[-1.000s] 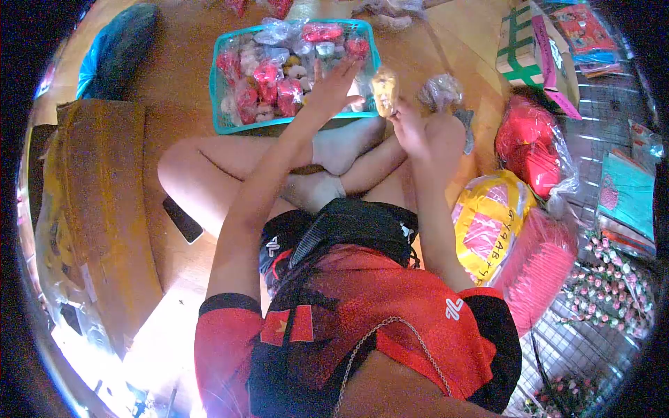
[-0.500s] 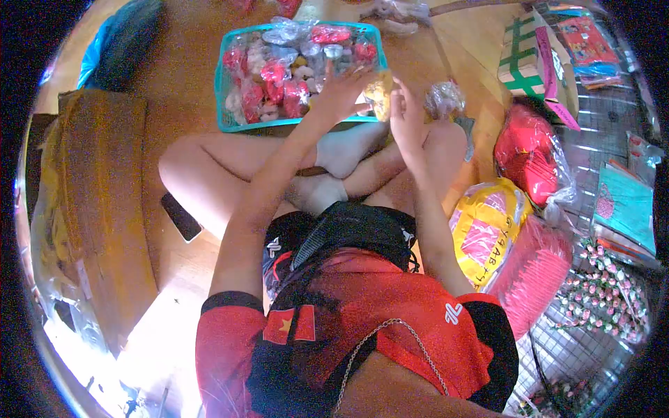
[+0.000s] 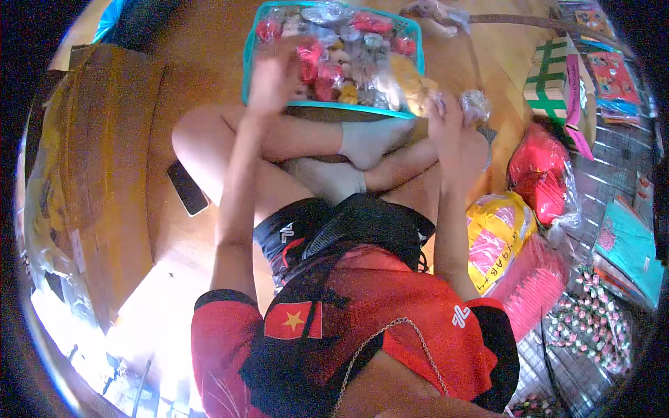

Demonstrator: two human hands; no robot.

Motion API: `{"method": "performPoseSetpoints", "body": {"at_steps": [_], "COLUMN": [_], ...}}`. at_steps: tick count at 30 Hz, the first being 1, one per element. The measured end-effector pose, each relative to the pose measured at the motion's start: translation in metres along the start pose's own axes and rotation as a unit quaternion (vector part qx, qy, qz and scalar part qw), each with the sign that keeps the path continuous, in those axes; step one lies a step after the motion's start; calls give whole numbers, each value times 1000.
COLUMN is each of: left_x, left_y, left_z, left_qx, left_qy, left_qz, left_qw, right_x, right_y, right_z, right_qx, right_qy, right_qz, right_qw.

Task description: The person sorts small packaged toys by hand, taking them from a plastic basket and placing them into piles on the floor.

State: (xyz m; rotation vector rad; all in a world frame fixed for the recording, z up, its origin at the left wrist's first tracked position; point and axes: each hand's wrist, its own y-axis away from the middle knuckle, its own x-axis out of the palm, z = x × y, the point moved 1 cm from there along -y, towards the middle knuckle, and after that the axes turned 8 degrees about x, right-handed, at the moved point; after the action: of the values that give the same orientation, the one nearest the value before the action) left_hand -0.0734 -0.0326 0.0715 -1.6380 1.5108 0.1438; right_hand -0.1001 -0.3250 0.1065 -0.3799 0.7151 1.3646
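A turquoise plastic basket (image 3: 245,64) stands in front of my crossed legs. Packed inside are several small bundles in clear plastic, among them red bundles (image 3: 369,23), pale bundles and yellow ones. My right hand (image 3: 446,115) is closed on the lower end of a soft-looking yellow bundle (image 3: 412,82), which overlaps the basket's right front corner and is blurred. Over the basket's left side is my left hand (image 3: 275,75), smeared by motion, so its fingers do not show clearly.
A phone (image 3: 187,188) lies left of my knee, beside a big cardboard box (image 3: 104,174). On my right are a green-taped box (image 3: 547,76), a red bagged bundle (image 3: 536,171), a yellow package (image 3: 498,237) and small pink flowers (image 3: 592,320). A clear plastic packet (image 3: 475,106) sits by my right hand.
My hands have moved apart: the left swung left over the basket, the right shifted slightly right with the yellow bundle. The whole view has shifted, so the basket appears higher and farther right.
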Motion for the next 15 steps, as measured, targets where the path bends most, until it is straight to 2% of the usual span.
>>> {"method": "performPoseSetpoints", "body": {"at_steps": [2,5,6,9,11,12,15], "left_x": [-26,-49,-51,-57,-64,-65,-61], "left_y": [3,10,13,23,29,33,45], "left_z": [22,26,32,53,62,67,78], "left_qx": [-68,-136,-132,-144,-184,-176,-164], "left_qy": [44,29,17,-10,-12,9,56], "left_qz": [-57,26,36,33,-5,-12,-25], "left_qw": [995,990,990,989,983,984,985], "right_x": [32,81,95,133,149,155,172], "right_y": [-20,-26,-25,-27,-31,-32,-32], "right_z": [-17,23,36,51,54,53,48], "right_qx": [-122,-258,-291,-281,-295,-301,-426], "right_qy": [-79,9,38,-12,-22,-25,41], "right_qz": [62,145,159,199,202,203,116], "right_qw": [987,955,943,939,934,931,896]}}
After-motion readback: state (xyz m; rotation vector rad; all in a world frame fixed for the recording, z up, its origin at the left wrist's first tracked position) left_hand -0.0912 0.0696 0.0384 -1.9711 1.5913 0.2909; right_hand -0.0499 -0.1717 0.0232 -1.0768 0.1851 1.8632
